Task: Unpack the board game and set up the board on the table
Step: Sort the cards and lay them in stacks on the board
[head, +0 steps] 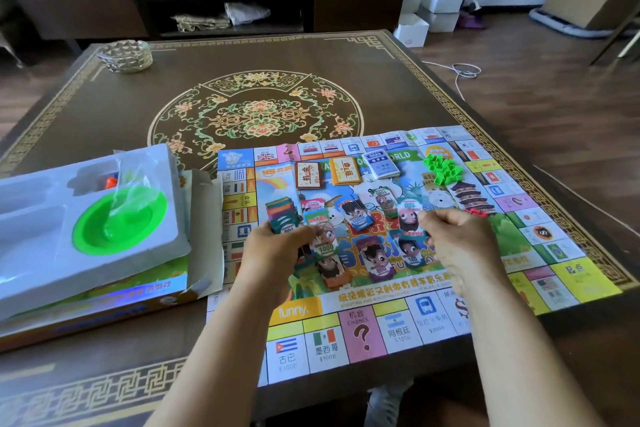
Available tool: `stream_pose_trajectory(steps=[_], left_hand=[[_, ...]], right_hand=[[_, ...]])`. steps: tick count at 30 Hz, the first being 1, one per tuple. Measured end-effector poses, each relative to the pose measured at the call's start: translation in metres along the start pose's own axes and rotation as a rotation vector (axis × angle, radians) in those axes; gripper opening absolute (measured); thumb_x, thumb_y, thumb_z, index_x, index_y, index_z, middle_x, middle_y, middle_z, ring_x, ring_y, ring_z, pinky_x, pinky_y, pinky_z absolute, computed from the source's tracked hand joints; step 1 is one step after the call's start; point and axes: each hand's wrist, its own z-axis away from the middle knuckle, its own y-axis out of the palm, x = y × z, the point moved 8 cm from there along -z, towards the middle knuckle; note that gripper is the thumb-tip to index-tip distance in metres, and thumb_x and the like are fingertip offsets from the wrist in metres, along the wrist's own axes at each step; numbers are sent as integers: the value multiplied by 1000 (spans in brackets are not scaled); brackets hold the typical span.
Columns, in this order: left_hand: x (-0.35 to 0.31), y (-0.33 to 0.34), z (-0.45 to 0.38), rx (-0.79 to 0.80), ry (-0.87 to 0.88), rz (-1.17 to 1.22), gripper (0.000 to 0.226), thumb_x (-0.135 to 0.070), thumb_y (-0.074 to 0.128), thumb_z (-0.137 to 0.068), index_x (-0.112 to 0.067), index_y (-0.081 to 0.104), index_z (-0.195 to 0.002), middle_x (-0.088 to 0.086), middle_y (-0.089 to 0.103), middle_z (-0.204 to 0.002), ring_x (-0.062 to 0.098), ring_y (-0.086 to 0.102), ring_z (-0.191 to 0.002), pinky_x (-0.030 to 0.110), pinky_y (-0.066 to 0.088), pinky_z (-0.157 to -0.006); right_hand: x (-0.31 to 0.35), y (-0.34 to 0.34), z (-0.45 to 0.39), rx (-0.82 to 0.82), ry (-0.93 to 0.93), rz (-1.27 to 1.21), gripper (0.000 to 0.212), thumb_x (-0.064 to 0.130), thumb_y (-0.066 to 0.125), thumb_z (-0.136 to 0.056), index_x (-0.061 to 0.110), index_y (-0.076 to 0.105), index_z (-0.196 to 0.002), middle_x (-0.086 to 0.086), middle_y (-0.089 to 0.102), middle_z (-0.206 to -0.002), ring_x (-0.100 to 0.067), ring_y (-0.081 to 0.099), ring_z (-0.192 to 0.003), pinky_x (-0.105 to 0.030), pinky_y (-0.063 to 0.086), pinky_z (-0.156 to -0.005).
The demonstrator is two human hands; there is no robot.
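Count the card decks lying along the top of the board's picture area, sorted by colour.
Red-brown deck: 1
Orange deck: 1
Blue deck: 1
Total: 3
Left out: the play money that the left hand grips and the right hand pinches, and the notes spread on the board.

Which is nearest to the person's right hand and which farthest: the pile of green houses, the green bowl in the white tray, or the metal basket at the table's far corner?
From the right hand, in the head view:
1. Pile of green houses: on the board, just beyond the hand.
2. Green bowl: in the white tray, far left.
3. Metal basket: far left corner of the table.
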Motion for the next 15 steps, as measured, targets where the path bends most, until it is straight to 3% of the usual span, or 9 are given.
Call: stream_pose_trajectory(steps=[4, 8, 12, 15], left_hand=[[3, 9, 2, 25, -7, -16, 16, -2, 71, -79, -4, 65, -93, 18, 73, -91, 34, 70, -85, 47, 58, -78], [6, 18, 4, 35, -12, -24, 16, -2, 71, -79, -4, 65, -93, 19, 71, -95, 36, 69, -91, 52, 56, -81], [11, 26, 6, 57, -18, -44, 17, -3, 74, -77, -6, 66, -91, 20, 72, -95, 38, 68, -94, 56, 53, -85], [12, 30, 7, 67, -16, -32, 13, -2, 72, -79, -7, 65, -89, 18, 73, -90, 36, 70, -89, 55, 54, -83]], right_hand=[[-2, -8, -4, -23, -25, 39, 6, 25, 64, -89, 20, 65, -89, 2, 58, -62, -14, 48, -51, -22, 39, -45], [-5, -2, -4, 26, -43, 183, 12, 24, 64, -88, 16, 67, -80, 2, 64, -70, -22, 61, -71, -36, 53, -72], [-10, 10, -6, 67, -70, 391, 15, 27, 62, -89, 16, 68, -81, -2, 69, -78, -21, 63, -72, -30, 50, -67], [-14, 15, -7, 79, -63, 532, 13, 28, 60, -89, 19, 64, -81, 3, 64, -72, -19, 60, -68, -25, 42, -58]])
